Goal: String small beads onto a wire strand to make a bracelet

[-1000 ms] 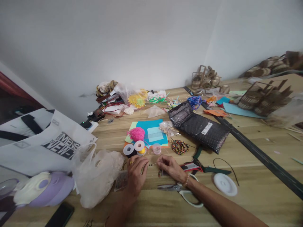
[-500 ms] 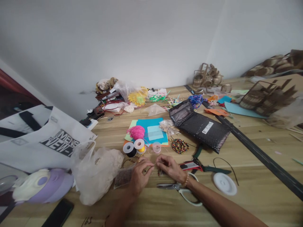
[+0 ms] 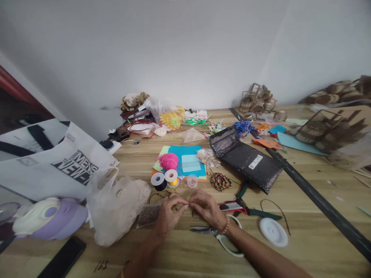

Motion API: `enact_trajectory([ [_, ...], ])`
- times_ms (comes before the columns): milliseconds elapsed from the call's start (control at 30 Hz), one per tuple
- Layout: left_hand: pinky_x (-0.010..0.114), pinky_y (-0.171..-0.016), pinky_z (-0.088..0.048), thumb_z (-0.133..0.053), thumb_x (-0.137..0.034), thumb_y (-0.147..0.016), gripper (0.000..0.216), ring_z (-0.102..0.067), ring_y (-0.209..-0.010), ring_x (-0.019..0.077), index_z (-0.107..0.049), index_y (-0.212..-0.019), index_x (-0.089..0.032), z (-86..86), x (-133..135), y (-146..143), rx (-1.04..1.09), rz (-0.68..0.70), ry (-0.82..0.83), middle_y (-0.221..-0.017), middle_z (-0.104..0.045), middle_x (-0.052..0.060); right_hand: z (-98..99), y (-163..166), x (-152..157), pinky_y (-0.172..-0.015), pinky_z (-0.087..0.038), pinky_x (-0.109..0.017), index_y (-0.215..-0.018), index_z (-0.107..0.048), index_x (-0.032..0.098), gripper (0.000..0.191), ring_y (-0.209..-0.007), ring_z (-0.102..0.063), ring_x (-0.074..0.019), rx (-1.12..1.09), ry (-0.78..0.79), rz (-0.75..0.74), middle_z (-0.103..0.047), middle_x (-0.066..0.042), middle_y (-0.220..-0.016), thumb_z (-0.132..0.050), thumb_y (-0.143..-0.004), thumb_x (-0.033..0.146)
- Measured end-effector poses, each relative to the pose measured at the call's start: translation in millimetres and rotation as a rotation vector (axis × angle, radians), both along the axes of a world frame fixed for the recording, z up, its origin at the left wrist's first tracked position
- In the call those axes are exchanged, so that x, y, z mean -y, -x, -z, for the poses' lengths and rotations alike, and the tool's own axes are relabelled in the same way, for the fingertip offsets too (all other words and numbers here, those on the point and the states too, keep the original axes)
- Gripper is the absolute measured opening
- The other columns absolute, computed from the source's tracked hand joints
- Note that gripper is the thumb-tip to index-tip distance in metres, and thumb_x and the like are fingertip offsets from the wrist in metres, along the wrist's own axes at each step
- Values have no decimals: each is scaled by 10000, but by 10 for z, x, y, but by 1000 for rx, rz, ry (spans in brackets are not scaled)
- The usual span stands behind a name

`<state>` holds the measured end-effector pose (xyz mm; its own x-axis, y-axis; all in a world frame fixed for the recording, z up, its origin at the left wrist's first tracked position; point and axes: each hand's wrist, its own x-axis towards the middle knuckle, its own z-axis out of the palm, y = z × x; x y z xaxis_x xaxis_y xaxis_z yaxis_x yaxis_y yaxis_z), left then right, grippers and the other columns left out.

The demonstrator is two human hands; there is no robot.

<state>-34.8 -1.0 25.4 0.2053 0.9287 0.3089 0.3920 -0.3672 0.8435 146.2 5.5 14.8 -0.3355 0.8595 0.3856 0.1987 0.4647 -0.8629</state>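
My left hand point(image 3: 169, 213) and my right hand point(image 3: 206, 208) meet fingertip to fingertip low on the wooden table point(image 3: 304, 231). Both are pinched closed on something too small to make out, perhaps a thin thread with beads. A small clear bag of beads point(image 3: 148, 214) lies just left of my left hand. White-handled scissors point(image 3: 220, 236) lie under my right wrist. Just beyond my fingers stand thread spools point(image 3: 165, 178) and a small pink reel point(image 3: 191, 180). A coil of multicoloured beads point(image 3: 220, 181) lies to the right of them.
A pink yarn ball point(image 3: 168, 160) rests on blue paper point(image 3: 185, 158). A black mesh pouch point(image 3: 246, 158), green pliers point(image 3: 255, 210) and a white lid point(image 3: 273, 231) lie right. Left are a crumpled plastic bag point(image 3: 118, 204), printed bag point(image 3: 58, 166), purple object point(image 3: 50, 218) and phone point(image 3: 62, 262). Woven baskets point(image 3: 327, 127) stand far right.
My two hands have drawn together until their pinched fingertips touch. The view has shifted slightly; the things on the table have not moved.
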Motion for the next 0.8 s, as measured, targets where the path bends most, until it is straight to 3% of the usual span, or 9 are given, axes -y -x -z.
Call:
enact_trajectory([
  [267, 281, -694, -466, -690, -243, -690, 64, -638, -716, 193, -720, -683, -186, 22, -19, 16, 119, -40, 260, -711, -718, 38, 43, 6, 7, -697, -459, -303, -770, -660, 183, 265, -755, -581, -189, 38, -26, 3, -637, -59, -756, -534, -923, 361],
  [567, 273, -690, -439, -776, -334, -616, 225, -581, -663, 147, -692, -705, -146, 125, -19, -15, 598, -50, 640, -661, -662, 14, 10, 16, 80, -699, -464, -322, -793, -586, 191, 156, -750, -575, -191, -1, -87, 92, -616, -61, -778, -527, -909, 277],
  [700, 298, -709, -445, -827, -341, -560, 290, -574, -654, 141, -667, -683, -132, 107, 9, -71, 832, 34, 778, -641, -633, 17, -28, 34, 112, -702, -467, -329, -793, -569, 200, 138, -756, -567, -194, -11, -155, 50, -611, -62, -771, -506, -911, 235],
  [800, 302, -723, -450, -839, -333, -547, 304, -576, -665, 139, -658, -687, -132, 90, 15, -89, 878, 54, 805, -647, -627, 13, -40, 38, 112, -690, -464, -320, -779, -567, 199, 156, -743, -560, -186, 5, -162, 16, -607, -58, -754, -495, -914, 224],
])
